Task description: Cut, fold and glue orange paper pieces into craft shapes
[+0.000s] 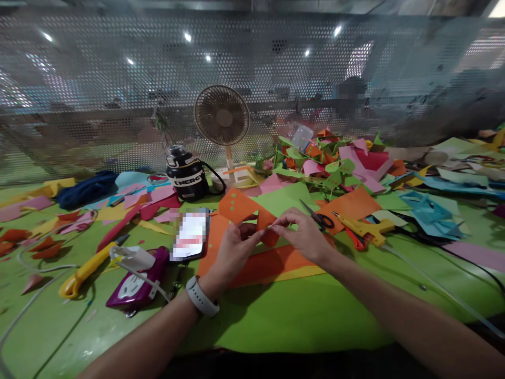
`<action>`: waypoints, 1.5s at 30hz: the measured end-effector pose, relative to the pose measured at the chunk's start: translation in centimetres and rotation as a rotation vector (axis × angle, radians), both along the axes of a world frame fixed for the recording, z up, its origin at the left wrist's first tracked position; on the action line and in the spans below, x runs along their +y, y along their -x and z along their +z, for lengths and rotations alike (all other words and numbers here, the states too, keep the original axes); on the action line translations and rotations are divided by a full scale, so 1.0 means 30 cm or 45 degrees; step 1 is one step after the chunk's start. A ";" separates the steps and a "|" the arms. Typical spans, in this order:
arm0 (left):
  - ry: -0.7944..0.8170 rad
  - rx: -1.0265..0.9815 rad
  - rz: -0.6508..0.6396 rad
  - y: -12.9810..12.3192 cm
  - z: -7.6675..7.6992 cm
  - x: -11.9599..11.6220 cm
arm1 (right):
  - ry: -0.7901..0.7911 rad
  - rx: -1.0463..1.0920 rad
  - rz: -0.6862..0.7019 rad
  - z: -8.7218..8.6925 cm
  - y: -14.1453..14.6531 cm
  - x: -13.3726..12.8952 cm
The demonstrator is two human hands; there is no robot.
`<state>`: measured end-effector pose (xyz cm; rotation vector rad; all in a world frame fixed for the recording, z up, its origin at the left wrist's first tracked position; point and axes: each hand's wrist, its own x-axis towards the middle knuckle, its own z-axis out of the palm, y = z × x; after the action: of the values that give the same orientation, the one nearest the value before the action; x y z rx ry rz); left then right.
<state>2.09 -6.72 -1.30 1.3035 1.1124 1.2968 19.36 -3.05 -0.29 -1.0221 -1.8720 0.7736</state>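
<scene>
Fingers (254,242) of the left hand (231,255) pinch an orange paper piece (243,202). Right hand (302,234): thumb and index pressed together at the piece's right end; can't tell if they grip the paper or some tiny bit there.

Piece: flat matt orange, straight-edged, looks bent, with the right part dropping lower and darker in shade. Row of small cut-outs near its left end, green showing through. Lower middle hidden by left hand.

Location: held up over orange sheets (272,266), back from the near edge of the table (300,321). Light green sheet (290,197) just behind, on the side away from that edge. Scissors (325,220) just beyond right hand, yellow glue gun (369,227) further right. Phone (192,231) left of the sheets.
</scene>
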 end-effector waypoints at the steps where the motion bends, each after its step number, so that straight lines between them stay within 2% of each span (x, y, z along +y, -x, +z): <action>1: 0.010 -0.011 0.010 0.000 -0.001 0.000 | 0.001 0.002 0.005 -0.001 -0.001 0.002; 8: 0.086 -0.160 -0.015 -0.012 0.010 -0.007 | 0.088 0.021 0.011 0.005 -0.006 0.011; 15: 0.179 -0.246 -0.071 -0.021 -0.005 -0.006 | 0.044 0.086 -0.019 0.017 -0.014 0.019; 24: 0.222 -0.235 -0.145 -0.016 -0.008 -0.008 | -0.022 0.072 -0.039 0.031 -0.015 0.012; 29: 0.213 -0.191 -0.125 -0.015 -0.018 -0.008 | -0.042 0.058 -0.053 0.038 -0.018 0.013; 45: 0.163 -0.143 -0.198 -0.007 -0.031 -0.005 | -0.140 -0.002 -0.064 0.029 -0.021 0.015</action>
<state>2.31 -6.85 -2.23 1.1831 0.9796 1.1510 19.98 -2.60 0.59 -0.9966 -1.8616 0.6340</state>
